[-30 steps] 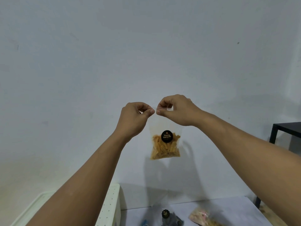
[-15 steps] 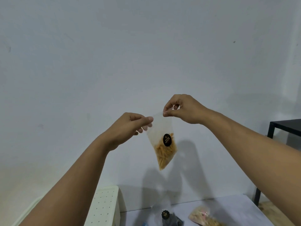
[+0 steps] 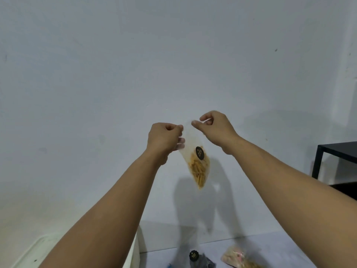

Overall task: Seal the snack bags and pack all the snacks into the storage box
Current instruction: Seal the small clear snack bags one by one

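Your left hand (image 3: 164, 139) hides the near edge of the clear snack bag (image 3: 197, 161), so you cannot tell how the grip sits there. The bag's round black label (image 3: 200, 153) is too blurred to read. The bottom edge cuts off the dark bag (image 3: 199, 261), the pale snack bag (image 3: 239, 259) and the white storage box (image 3: 133, 254).

Look down at the white table (image 3: 289, 248) at the bottom. On it you see a clear bag with pale snacks and a bit of pink (image 3: 238, 258). Beside that bag lies a dark bag with a round black sticker (image 3: 195, 257). A small blue thing (image 3: 170, 265) peeks in at the edge.
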